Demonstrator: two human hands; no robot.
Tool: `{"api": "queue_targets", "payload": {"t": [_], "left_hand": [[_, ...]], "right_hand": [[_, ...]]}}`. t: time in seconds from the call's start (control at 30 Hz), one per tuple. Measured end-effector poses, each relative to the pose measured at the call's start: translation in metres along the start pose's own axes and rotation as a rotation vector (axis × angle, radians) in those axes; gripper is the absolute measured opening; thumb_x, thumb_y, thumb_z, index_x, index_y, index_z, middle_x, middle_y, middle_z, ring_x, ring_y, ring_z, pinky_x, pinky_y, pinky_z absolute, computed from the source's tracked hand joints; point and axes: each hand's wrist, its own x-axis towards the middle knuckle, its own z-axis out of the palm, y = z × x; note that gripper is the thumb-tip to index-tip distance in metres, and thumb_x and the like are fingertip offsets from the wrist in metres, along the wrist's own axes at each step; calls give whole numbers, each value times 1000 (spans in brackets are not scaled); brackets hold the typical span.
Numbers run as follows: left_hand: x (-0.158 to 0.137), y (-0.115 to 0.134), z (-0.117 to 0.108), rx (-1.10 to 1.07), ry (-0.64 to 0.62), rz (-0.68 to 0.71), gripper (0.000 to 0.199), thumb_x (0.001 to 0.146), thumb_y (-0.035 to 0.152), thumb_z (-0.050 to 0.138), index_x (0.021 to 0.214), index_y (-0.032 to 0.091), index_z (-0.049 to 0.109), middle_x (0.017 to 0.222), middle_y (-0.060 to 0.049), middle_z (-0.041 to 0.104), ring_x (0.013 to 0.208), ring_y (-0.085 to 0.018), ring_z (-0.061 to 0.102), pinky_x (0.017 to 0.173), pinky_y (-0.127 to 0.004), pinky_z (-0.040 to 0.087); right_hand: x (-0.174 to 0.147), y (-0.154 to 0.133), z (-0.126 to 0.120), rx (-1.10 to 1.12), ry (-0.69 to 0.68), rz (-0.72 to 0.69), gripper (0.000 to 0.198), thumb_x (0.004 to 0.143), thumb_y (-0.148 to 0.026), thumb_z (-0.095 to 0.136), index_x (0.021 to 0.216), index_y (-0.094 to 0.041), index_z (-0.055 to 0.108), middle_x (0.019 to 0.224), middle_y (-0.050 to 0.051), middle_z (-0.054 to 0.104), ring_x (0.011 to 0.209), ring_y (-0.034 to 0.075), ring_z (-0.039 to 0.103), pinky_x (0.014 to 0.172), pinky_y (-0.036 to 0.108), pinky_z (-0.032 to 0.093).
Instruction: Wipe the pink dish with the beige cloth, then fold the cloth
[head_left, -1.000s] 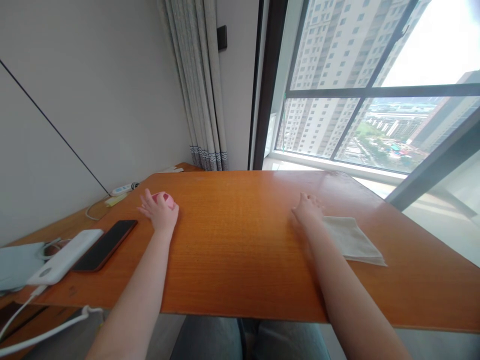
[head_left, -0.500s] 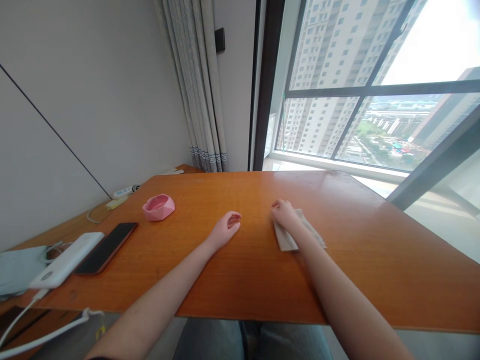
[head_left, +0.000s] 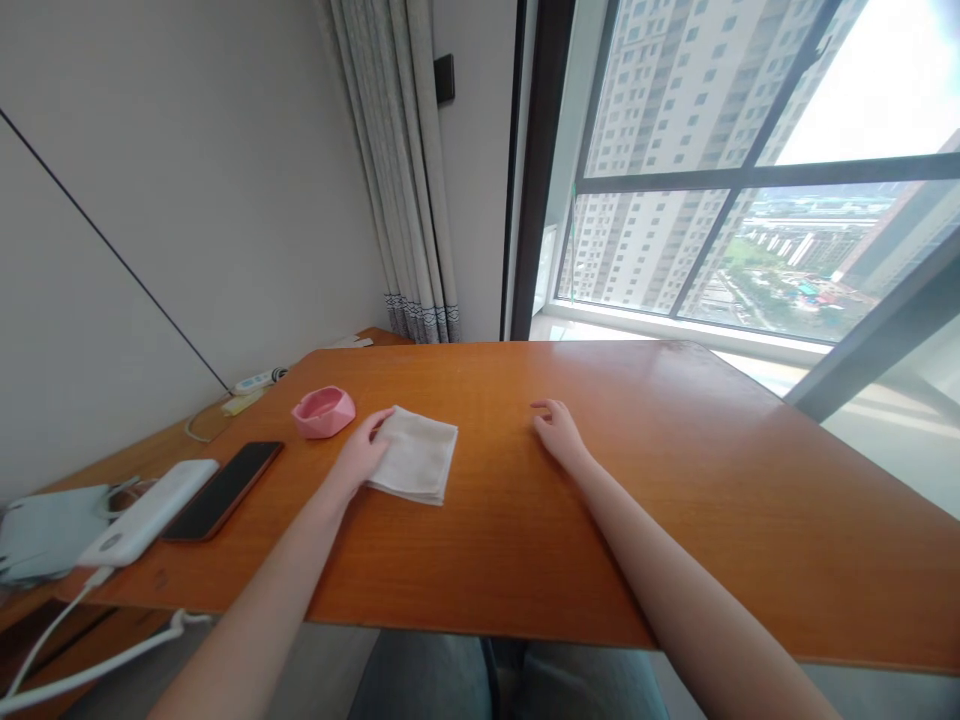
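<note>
A folded pale cloth [head_left: 415, 456] lies on the wooden table, left of the middle. My left hand [head_left: 363, 454] is at its left edge, with the thumb and fingers curved around that edge, gripping it. To the right, my right hand [head_left: 559, 428] rests over the tabletop apart from the cloth. Its fingers are loosely bent and spread, and they hold nothing. A pink faceted bowl [head_left: 323, 414] stands just beyond my left hand, to the left.
On the left lie a dark phone [head_left: 223, 491], a white power bank [head_left: 148, 513] with a cable plugged in, and a pale grey pouch [head_left: 52, 535]. A power strip [head_left: 256, 382] is by the wall. Behind the wooden table [head_left: 675, 520] are a curtain and a large window.
The cloth, earlier under my right hand, now lies to the left in my left hand. My left hand has moved left. My right hand has let go and stays on the right.
</note>
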Motion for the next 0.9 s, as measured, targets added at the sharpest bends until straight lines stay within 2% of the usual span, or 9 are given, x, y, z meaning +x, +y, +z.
{"api": "queue_targets", "payload": {"t": [0.1,0.2,0.33,0.47,0.57,0.63,0.73,0.83,0.9], "left_hand": [[-5,-28,-63,280,148,66,59,64,7,46,121,18,57,126,-8,60,114,-22,57,102,-36,42],[-14,-53,-106,575,220,54,52,65,10,45,114,18,62,122,-8,62,112,-24,58,102,-38,42],[-25,-74,-127,901,268,74,43,67,11,45,104,15,66,124,-12,59,115,-28,55,105,-40,38],[-29,-69,-126,1018,269,-17,42,68,9,46,104,14,67,130,-15,54,115,-31,54,102,-43,41],[-27,-45,-110,1076,357,-52,40,72,15,48,108,15,65,134,-17,49,119,-39,48,96,-53,42],[-24,-22,-86,1056,374,78,37,74,20,50,108,15,64,132,-18,50,123,-37,45,100,-52,39],[-19,14,-29,821,197,367,34,80,24,46,109,17,62,131,-13,52,125,-29,45,109,-44,33],[-16,50,36,608,-40,470,31,83,25,46,107,19,63,134,-10,51,125,-27,45,109,-41,32],[-14,72,76,515,-231,507,30,82,23,47,107,19,63,122,-10,59,114,-24,54,103,-37,39]], "right_hand": [[-3,5,8,-95,-70,-23,25,72,-14,45,91,-17,60,107,8,53,88,17,58,93,35,44],[-7,4,13,-189,-119,-111,25,74,-14,47,94,-17,61,112,9,52,98,19,56,96,34,42],[-11,0,13,-297,-161,-158,27,74,-13,49,97,-17,62,112,9,54,106,20,54,99,33,39],[-12,-3,12,-331,-189,-159,28,75,-12,49,100,-17,62,114,10,55,110,21,52,99,34,39],[-13,-6,13,-348,-214,-148,26,76,-13,49,98,-17,62,114,10,56,113,21,51,99,35,38],[-14,-8,13,-350,-226,-146,25,76,-14,50,98,-17,63,114,10,57,113,22,50,99,35,38],[-15,-9,15,-324,-224,-163,27,76,-13,50,98,-18,62,113,10,57,113,22,51,100,36,38],[-14,-7,16,-271,-203,-198,30,75,-13,49,102,-18,61,112,9,58,112,21,51,101,36,38],[-13,-5,17,-242,-180,-199,32,75,-13,49,105,-15,60,112,11,58,110,21,53,101,37,38]]}}
